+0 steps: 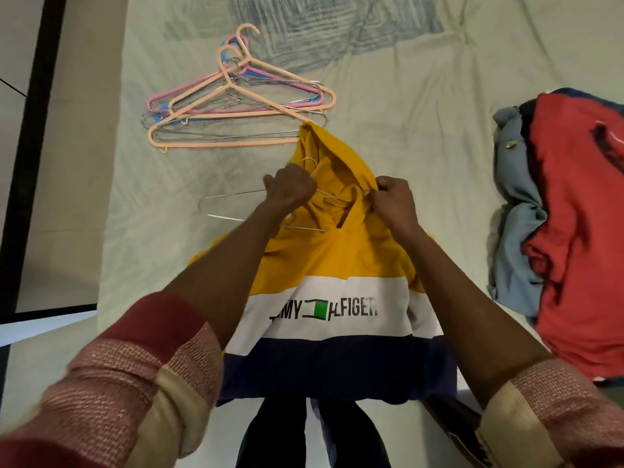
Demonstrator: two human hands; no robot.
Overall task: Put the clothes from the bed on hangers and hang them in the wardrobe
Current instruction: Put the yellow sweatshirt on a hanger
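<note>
A yellow, white and navy hoodie (pixel 324 265) lies front-up on the bed, hood pointing away from me. My left hand (pixel 290 189) grips a thin wire hanger (pixel 216 206) near its hook. One arm of the hanger sticks out to the left over the sheet, the other runs into the hoodie's neck opening. My right hand (pixel 391 201) pinches the yellow fabric at the right side of the neck opening.
A pile of several pink, peach, blue and wire hangers (pixel 233 103) lies on the pale sheet (pixel 422 130) beyond the hoodie's hood. A heap of red and light blue clothes (pixel 567 231) sits at the right. The bed's left edge meets a dark frame (pixel 30 146).
</note>
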